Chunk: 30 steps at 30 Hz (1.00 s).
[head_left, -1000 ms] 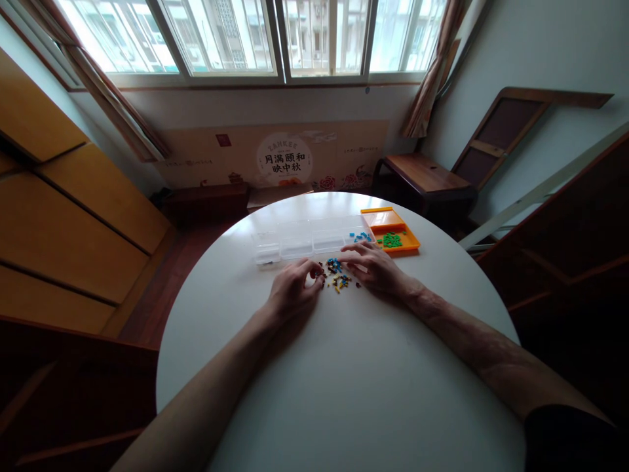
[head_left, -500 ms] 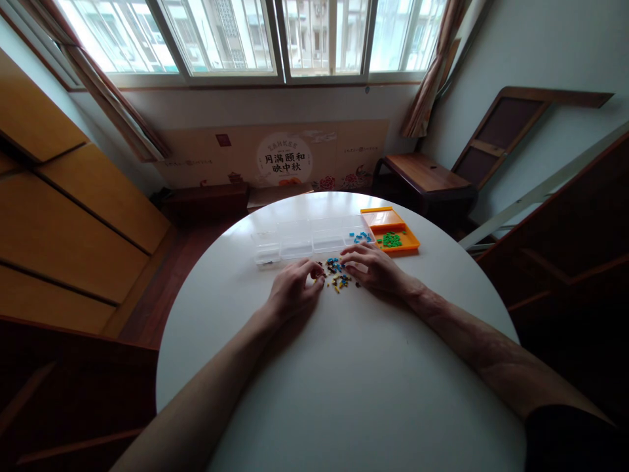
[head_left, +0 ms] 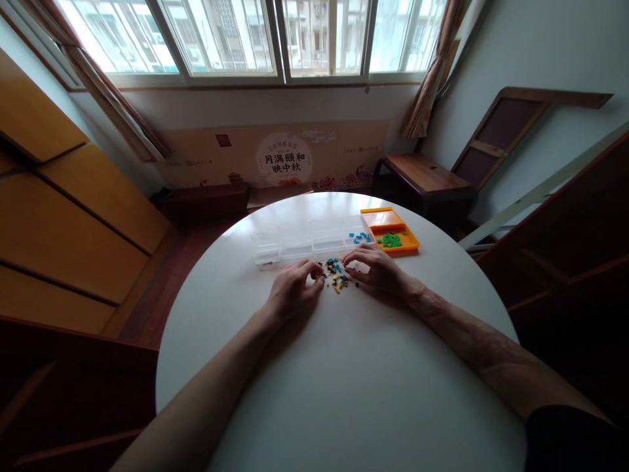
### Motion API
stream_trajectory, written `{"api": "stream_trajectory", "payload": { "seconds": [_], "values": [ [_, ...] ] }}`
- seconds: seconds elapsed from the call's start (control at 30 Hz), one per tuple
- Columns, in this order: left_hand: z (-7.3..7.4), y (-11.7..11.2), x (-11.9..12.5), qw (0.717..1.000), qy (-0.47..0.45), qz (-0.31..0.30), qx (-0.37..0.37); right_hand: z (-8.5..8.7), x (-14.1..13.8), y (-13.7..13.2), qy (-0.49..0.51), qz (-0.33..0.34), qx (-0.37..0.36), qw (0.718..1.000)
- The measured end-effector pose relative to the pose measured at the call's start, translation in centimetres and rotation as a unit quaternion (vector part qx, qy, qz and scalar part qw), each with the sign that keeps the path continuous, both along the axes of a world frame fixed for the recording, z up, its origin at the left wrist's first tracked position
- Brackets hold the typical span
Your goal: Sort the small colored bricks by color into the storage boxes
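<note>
Bricks lie loose between left hand and right hand, both curled, pinch unclear; tray at two o'clock already holds greens, box some blues

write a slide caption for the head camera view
Left hand and right hand flank a pile of small coloured pieces near a clear divided box and orange tray.

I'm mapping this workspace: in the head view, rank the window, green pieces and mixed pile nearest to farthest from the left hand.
1. Mixed pile: just right of left hand.
2. Green pieces: farther right, in orange tray.
3. Window: straight ahead, farthest back.
</note>
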<state>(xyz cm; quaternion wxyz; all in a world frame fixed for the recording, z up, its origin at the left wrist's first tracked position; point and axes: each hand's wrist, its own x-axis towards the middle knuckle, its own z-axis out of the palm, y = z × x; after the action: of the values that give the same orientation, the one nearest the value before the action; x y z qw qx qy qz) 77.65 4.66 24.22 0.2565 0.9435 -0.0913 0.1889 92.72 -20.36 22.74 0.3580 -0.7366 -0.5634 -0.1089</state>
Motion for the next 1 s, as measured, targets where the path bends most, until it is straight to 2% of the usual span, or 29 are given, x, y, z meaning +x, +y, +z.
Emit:
{"api": "stream_trajectory", "payload": {
  "seconds": [0.13,0.4,0.5,0.73,0.87,1.0],
  "values": [
    [0.2,-0.1,-0.1,1.0,0.001,-0.002,0.001,-0.2,0.0,-0.2,0.017,-0.017,0.029,0.999],
    [0.1,0.0,0.0,1.0,-0.005,0.0,-0.003,-0.3,0.2,0.0,-0.018,0.015,0.049,0.999],
    [0.0,0.1,0.0,1.0,0.003,0.003,0.0,-0.4,0.2,0.3,-0.017,-0.024,0.083,0.996],
    [0.0,0.0,0.0,1.0,0.008,0.001,0.002,-0.9,1.4,0.4,0.019,-0.185,0.147,0.972],
    [0.1,-0.1,-0.1,1.0,0.003,0.004,0.003,-1.1,1.8,0.2,0.041,-0.204,0.135,0.969],
    [0.2,-0.1,-0.1,1.0,0.002,0.004,0.001,-0.9,1.4,0.2,0.024,-0.18,0.112,0.977]
  ]
}}
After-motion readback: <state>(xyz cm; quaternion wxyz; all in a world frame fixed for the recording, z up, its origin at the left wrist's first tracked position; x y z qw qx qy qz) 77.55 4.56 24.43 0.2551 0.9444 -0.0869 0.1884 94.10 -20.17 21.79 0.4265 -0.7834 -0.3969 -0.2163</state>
